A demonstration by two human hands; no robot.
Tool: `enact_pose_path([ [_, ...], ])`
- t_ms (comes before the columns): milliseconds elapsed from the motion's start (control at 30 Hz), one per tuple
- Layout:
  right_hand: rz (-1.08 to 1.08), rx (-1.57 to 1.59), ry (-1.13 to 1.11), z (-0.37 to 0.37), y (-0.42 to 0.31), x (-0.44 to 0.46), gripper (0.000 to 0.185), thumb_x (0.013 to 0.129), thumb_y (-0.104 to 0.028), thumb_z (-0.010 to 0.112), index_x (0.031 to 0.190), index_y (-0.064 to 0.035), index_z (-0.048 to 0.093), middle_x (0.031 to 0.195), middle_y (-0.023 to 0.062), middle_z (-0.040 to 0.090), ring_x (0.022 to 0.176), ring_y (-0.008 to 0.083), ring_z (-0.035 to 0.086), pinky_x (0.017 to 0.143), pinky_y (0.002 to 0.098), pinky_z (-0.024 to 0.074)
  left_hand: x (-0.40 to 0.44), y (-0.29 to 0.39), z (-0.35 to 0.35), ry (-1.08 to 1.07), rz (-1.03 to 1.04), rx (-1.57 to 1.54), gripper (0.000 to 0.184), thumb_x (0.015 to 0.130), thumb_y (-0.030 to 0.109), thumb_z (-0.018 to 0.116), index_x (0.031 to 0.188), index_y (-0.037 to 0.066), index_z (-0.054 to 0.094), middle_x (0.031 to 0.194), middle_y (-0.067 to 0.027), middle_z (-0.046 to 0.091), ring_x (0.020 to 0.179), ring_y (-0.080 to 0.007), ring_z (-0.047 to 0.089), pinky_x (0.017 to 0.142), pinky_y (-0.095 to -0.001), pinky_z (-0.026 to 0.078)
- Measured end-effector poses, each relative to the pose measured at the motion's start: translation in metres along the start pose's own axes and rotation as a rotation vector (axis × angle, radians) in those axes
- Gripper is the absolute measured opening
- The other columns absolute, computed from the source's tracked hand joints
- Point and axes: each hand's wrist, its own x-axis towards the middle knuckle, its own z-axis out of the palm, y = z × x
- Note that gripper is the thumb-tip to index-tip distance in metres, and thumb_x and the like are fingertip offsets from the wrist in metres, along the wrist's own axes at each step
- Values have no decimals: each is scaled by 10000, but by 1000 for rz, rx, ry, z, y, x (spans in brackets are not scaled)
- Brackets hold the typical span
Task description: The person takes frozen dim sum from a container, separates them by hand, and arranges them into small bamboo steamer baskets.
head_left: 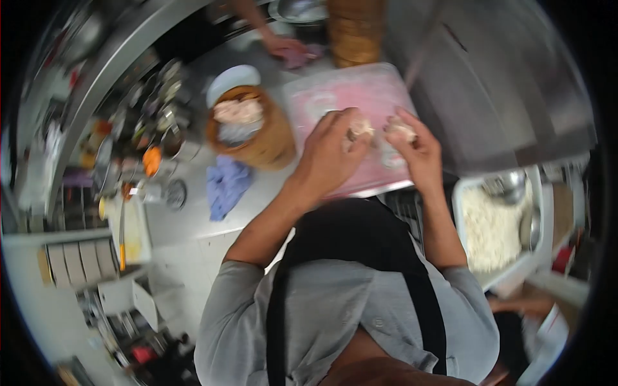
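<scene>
Both of my hands are over a pink tray (309,167) with a pale rim, each with curled fingers. My left hand (331,151) grips a whitish, lumpy piece (362,128) between thumb and fingers. In my right hand (421,151) is a second whitish lump (400,132); blur hides whether these are dough or meat. More pale pieces (322,101) lie on the tray, one of them below my right hand. Left of the tray stands a tan, round wooden tub (273,141) holding pale pink lumps (238,111) above a clear bag or ice-like layer.
A blue cloth (226,186) lies by the tub. Stacked bamboo steamers (355,35) stand behind the tray. Another person's hand (283,46) touches a pinkish cloth at the back. At right, a white bin (458,212) holds white shreds and metal bowls. A metal panel (502,96) borders the tray's right.
</scene>
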Motion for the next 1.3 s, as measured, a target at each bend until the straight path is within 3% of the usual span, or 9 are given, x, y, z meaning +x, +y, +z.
enact_pose_path([
  [133,127,183,-332,39,-28,20,416,921,-145,657,1309,-31,564,1143,99,654,1051,154,610,898,303,480,-17,5,-76,243,-19,-46,390,788,66,740,1146,15,595,1024,-89,631,891,-185,604,793,-295,503],
  [300,-376,-192,-654,138,-53,49,447,859,-154,703,1277,-61,574,1128,111,597,1066,221,589,881,337,470,-34,-34,-151,374,-324,26,397,783,71,753,1127,4,567,1044,-77,626,980,-157,575,847,-299,486],
  [400,-538,-286,-689,187,-46,61,454,814,-139,736,1234,-61,583,1172,118,591,1049,240,582,913,348,458,-38,-75,-163,319,-221,164,394,778,72,761,1118,5,572,1025,-64,634,1011,-158,568,877,-306,469],
  [433,-639,-334,-653,199,-43,64,404,805,-163,733,1163,-55,582,1152,138,602,1053,295,582,925,390,448,-37,-86,-161,367,-162,224,354,745,146,758,1041,47,592,940,-132,663,927,-305,619,866,-417,455],
  [733,-655,-570,-597,214,-35,66,271,787,-145,715,1004,-9,629,1050,186,648,1021,376,592,909,456,422,-53,-100,-172,446,80,438,270,769,224,747,976,79,652,1100,-123,642,1065,-316,559,939,-423,394],
  [867,-856,-598,-591,207,-36,60,234,802,-123,710,991,-3,646,1206,182,608,1085,380,552,935,457,415,-88,-57,-229,368,-79,207,222,841,199,724,1006,62,665,1169,-116,631,1114,-297,555,974,-398,399],
  [1133,-690,-311,-403,245,-68,-14,409,838,-156,599,1208,17,587,1343,271,491,1272,443,441,1079,530,323,-163,-18,-468,655,-24,81,243,869,27,676,1110,6,652,1216,-104,619,1167,-197,545,1015,-343,405],
  [1200,-531,-28,-405,291,-49,-41,413,873,-231,665,1212,-4,602,1279,163,555,1171,263,529,967,386,430,-177,-22,-537,713,115,150,242,879,14,661,1119,-8,639,1219,-121,613,1169,-209,546,994,-344,431],
  [1300,-22,-91,-471,367,12,-67,489,870,-272,637,1278,-18,546,1299,171,530,1158,262,527,961,396,430,-190,-29,-638,752,232,172,295,877,21,658,1168,-14,624,1205,-108,619,1134,-168,559,957,-309,456],
])
